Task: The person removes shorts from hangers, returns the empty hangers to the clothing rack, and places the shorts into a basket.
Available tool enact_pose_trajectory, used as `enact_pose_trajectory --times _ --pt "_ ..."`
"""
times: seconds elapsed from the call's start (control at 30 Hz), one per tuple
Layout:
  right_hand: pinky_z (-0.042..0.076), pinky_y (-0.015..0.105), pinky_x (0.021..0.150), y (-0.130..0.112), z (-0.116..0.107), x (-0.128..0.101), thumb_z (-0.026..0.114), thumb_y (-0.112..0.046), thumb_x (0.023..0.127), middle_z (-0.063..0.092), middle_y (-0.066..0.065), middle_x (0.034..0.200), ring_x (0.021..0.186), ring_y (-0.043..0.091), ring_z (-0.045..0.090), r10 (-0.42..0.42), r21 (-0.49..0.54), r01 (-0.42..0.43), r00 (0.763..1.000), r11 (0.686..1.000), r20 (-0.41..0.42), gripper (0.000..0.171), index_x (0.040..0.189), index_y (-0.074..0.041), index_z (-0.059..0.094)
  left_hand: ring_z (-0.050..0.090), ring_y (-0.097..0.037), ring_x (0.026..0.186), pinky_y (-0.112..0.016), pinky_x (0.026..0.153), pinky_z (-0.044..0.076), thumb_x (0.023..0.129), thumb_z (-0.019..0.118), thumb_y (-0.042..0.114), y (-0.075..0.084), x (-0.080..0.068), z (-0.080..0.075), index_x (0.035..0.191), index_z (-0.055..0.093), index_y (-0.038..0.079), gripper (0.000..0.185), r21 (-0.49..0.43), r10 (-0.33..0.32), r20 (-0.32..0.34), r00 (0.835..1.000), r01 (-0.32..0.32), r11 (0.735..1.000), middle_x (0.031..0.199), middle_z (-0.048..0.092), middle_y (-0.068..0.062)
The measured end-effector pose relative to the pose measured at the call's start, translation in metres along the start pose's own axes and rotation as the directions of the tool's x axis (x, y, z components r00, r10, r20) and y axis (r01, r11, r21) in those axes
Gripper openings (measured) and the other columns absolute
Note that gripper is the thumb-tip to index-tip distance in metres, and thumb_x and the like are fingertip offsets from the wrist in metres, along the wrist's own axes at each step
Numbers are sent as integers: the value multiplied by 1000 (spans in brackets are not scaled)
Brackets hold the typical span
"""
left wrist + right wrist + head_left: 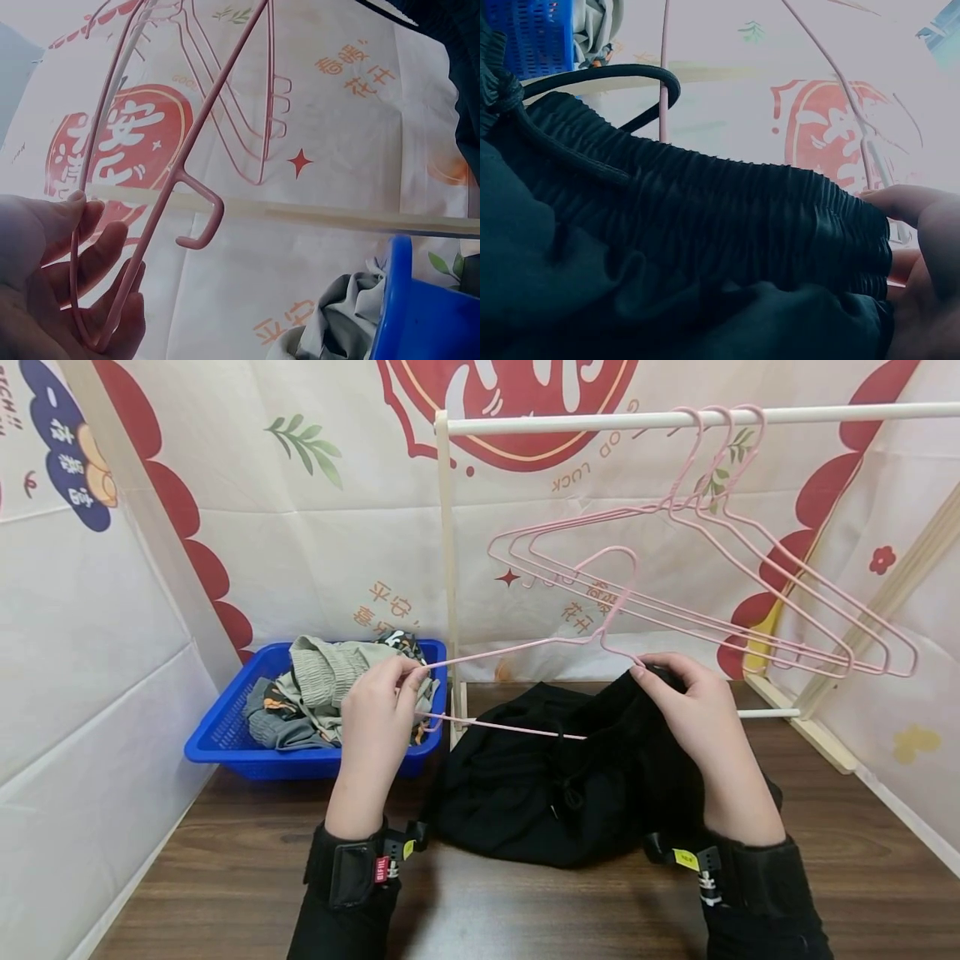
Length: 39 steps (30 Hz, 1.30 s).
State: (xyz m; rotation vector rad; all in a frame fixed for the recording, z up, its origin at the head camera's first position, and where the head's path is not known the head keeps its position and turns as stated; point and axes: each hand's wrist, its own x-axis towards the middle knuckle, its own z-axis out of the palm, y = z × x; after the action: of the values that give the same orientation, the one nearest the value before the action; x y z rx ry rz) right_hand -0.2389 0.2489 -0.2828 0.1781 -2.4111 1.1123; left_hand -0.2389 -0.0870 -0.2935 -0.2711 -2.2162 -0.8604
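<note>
My left hand (378, 714) pinches one end of a pink clothes hanger (517, 651); in the left wrist view the fingers (124, 300) curl about the wire end. The hanger's other end runs into the gathered waistband (727, 195) of a black drawstring garment (540, 802). With thumb and fingers my right hand (697, 718) grips that waistband near the hanger's shoulder. The garment's body rests on the table, and a dark drawstring (592, 75) loops out in the right wrist view. The hanger end inside the garment is hidden.
A blue basket (217, 747) with folded clothes (330, 677) stands at the left. Behind, several pink hangers (795, 577) hang from a white rail (540, 424) on a wooden upright (447, 543). A wooden foot (810, 735) stands at the right on the brown table (510, 902).
</note>
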Motion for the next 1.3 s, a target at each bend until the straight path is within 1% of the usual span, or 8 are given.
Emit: enact_pose_trajectory --times 0.17,0.23,0.33,0.43,0.7,0.93,1.1,1.3 --pt "36 48 92 3 -2 1 58 -37 98 62 16 120 108 24 50 -2 -24 3 999 1000 48 41 124 -6 64 60 -23 81 -40 71 45 99 59 25 -2 1 -4 97 69 8 20 -15 -9 -20 1000 8 1000 86 66 -5" --pt "36 52 93 5 -4 2 57 -38 98 60 18 123 111 29 50 -3 -42 6 998 999 70 42 125 -6 63 61 -23 83 -41 72 45 99 59 25 -3 1 -5 97 69 8 20 -18 -14 -27 1000 13 1000 87 66 -5" --pt "34 56 95 8 -5 3 56 -38 99 58 21 126 114 34 49 -7 -62 13 995 998 100 43 127 -5 62 61 -23 85 -41 73 45 98 60 25 -5 1 -6 96 69 8 20 -18 -25 -31 999 24 1000 88 67 -5" --pt "33 58 96 9 -7 4 55 -38 99 56 23 127 116 36 48 -10 -75 19 993 997 120 44 128 -4 60 61 -24 85 -42 74 45 98 60 26 -5 1 -6 97 69 8 20 -13 -34 -31 999 34 999 89 67 -5" --pt "32 61 96 12 -13 4 53 -43 99 54 24 129 118 39 46 5 -118 11 990 993 140 48 129 -5 59 61 -24 83 -42 72 45 98 60 26 -8 1 -9 99 70 7 21 -14 -42 -50 998 42 999 90 67 -6" --pt "32 62 95 16 -17 4 52 -44 99 53 25 128 118 41 45 19 -146 4 987 989 158 51 131 -5 56 60 -25 83 -43 74 44 98 60 28 -11 2 -12 98 69 7 23 -21 -78 -44 996 77 997 90 66 -6" --pt "34 60 92 20 -19 5 53 -44 99 53 25 127 114 42 46 39 -158 -13 986 987 161 52 132 -5 55 60 -26 85 -44 76 44 98 60 27 -12 2 -13 98 69 6 23 -19 -86 -53 995 85 996 91 67 -7" --pt "36 57 88 25 -21 6 54 -41 99 55 26 121 108 41 49 32 -181 -1 985 983 170 50 133 -4 54 60 -26 85 -44 76 44 98 60 28 -14 2 -15 99 69 6 23 -21 -89 -69 994 87 996 92 67 -7"
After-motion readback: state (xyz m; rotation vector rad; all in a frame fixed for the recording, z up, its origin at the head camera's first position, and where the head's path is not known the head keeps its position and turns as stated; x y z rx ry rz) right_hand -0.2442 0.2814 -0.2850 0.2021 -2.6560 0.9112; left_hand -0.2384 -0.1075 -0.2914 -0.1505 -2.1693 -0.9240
